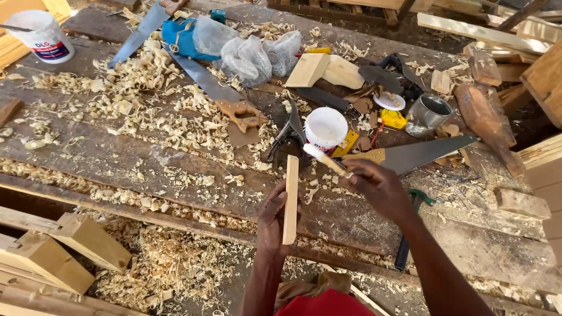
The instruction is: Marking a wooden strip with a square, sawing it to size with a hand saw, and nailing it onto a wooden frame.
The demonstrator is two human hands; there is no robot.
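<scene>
The left hand (273, 219) grips a narrow wooden slat (290, 199), fingers wrapped round its lower half, holding it on edge above the workbench (117, 158). Just to the right, the right hand (377, 188) pinches a small stick (325, 159) with a white-coated tip, fingers closed on its handle end; the tip is near the slat's upper end. Directly beyond stands a white tub (325, 129). A handsaw (421, 153) lies to the right of the tub. Wood shavings (134, 88) cover the bench farther back, beside plastic bags (252, 55).
</scene>
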